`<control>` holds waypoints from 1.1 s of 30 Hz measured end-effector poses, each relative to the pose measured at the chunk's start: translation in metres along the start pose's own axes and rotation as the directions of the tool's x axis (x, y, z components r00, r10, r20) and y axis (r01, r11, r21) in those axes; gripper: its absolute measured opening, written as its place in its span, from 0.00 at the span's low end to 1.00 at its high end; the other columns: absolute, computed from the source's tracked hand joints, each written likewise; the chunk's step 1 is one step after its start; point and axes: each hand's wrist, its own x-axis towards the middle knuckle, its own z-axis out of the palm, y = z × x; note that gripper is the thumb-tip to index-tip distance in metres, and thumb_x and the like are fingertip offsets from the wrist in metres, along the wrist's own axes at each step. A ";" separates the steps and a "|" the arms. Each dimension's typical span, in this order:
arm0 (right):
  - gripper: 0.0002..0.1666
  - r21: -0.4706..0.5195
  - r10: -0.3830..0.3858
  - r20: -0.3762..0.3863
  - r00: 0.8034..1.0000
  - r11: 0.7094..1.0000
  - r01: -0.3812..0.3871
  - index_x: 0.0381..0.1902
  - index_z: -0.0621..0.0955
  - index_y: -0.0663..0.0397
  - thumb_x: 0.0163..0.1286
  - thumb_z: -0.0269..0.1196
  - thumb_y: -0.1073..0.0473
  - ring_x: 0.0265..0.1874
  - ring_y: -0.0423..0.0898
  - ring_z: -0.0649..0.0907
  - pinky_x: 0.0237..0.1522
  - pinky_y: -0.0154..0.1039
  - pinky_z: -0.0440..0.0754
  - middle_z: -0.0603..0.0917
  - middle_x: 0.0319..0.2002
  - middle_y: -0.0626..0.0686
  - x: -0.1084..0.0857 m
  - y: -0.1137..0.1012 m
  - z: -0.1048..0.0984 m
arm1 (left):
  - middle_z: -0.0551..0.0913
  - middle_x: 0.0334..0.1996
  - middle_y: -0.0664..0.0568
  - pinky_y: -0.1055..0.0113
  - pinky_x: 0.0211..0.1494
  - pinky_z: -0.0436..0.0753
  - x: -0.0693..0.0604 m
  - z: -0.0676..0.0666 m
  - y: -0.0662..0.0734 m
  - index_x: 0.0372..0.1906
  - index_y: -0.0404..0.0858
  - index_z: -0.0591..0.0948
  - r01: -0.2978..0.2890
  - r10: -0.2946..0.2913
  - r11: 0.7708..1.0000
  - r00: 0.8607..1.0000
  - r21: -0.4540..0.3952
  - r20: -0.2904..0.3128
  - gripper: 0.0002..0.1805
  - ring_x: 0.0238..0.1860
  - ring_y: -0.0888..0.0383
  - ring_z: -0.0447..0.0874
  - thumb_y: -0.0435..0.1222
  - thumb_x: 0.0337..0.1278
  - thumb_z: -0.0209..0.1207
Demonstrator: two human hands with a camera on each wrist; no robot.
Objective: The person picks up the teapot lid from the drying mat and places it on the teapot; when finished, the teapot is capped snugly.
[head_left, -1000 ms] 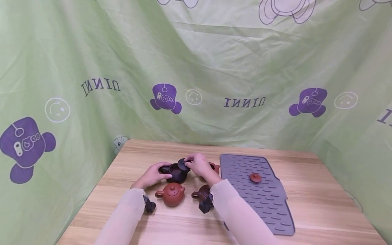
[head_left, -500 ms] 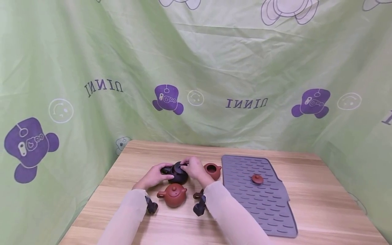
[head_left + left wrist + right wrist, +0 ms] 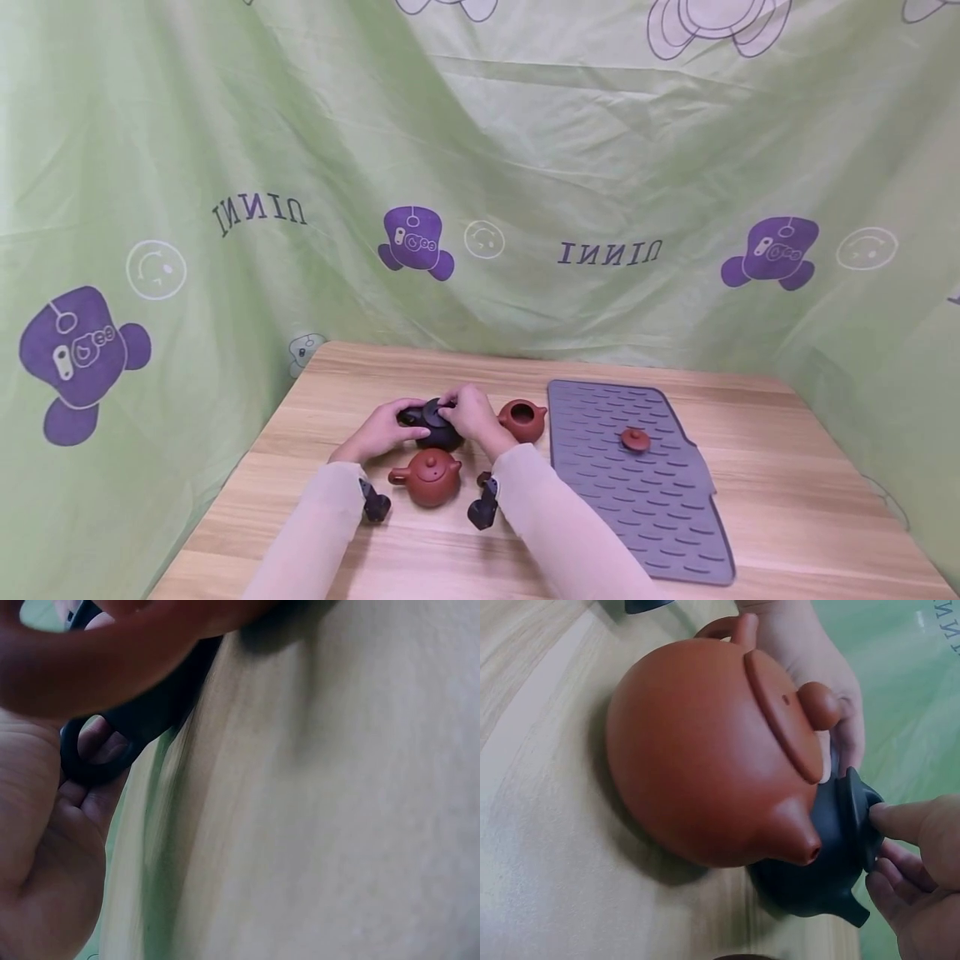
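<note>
Black lid [image 3: 860, 821] lowered onto black teapot [image 3: 808, 883], far red teapot [image 3: 523, 428] uncovered

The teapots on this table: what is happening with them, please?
A person's left hand holds the black teapot, while the right hand grips its black lid on top; whether it is fully seated is unclear. Nearer the person stands a lidded red teapot. An open red teapot stands beside the grey mat, where a red lid lies.
</note>
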 end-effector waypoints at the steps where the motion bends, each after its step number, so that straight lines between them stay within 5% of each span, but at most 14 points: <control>1: 0.02 -0.001 0.004 -0.001 1.000 1.000 -0.004 0.31 0.86 0.53 0.60 0.71 0.62 0.40 0.48 0.82 0.46 0.41 0.77 0.86 0.34 0.49 0.000 0.001 0.001 | 0.80 0.54 0.42 0.62 0.46 0.77 0.000 0.000 0.000 0.60 0.36 0.78 0.001 -0.001 1.000 1.000 0.001 0.001 0.32 0.45 0.52 0.77 0.42 0.49 0.73; 9: 0.02 0.013 0.030 0.010 0.999 0.999 -0.030 0.34 0.87 0.53 0.62 0.70 0.62 0.42 0.48 0.82 0.48 0.41 0.77 0.86 0.36 0.50 0.000 0.002 0.004 | 0.79 0.52 0.42 0.63 0.36 0.79 0.000 0.000 0.002 0.60 0.38 0.78 0.015 -0.015 1.000 1.000 -0.019 0.012 0.32 0.38 0.53 0.78 0.42 0.49 0.73; 17: 0.02 0.011 0.049 0.008 0.999 0.999 -0.049 0.34 0.87 0.52 0.62 0.70 0.61 0.43 0.48 0.81 0.49 0.42 0.77 0.86 0.37 0.49 0.000 0.003 0.006 | 0.79 0.53 0.42 0.62 0.39 0.78 -0.001 0.000 0.003 0.60 0.38 0.78 0.019 -0.019 1.000 1.000 0.002 0.005 0.32 0.40 0.53 0.77 0.41 0.49 0.73; 29: 0.06 0.026 0.059 0.039 0.997 0.998 -0.060 0.37 0.87 0.54 0.61 0.71 0.62 0.46 0.51 0.81 0.51 0.43 0.76 0.86 0.39 0.52 -0.001 0.001 0.002 | 0.80 0.55 0.43 0.50 0.61 0.71 0.003 -0.003 0.001 0.59 0.37 0.79 -0.004 0.003 1.000 1.000 0.027 0.017 0.33 0.55 0.47 0.76 0.43 0.46 0.74; 33: 0.07 0.047 0.056 0.044 0.997 0.997 -0.059 0.38 0.87 0.55 0.61 0.70 0.62 0.45 0.52 0.81 0.50 0.44 0.77 0.85 0.40 0.55 -0.004 0.001 -0.005 | 0.80 0.54 0.43 0.48 0.61 0.72 0.004 -0.005 0.003 0.60 0.36 0.78 0.004 -0.005 1.000 0.999 0.021 0.041 0.34 0.55 0.46 0.76 0.43 0.46 0.74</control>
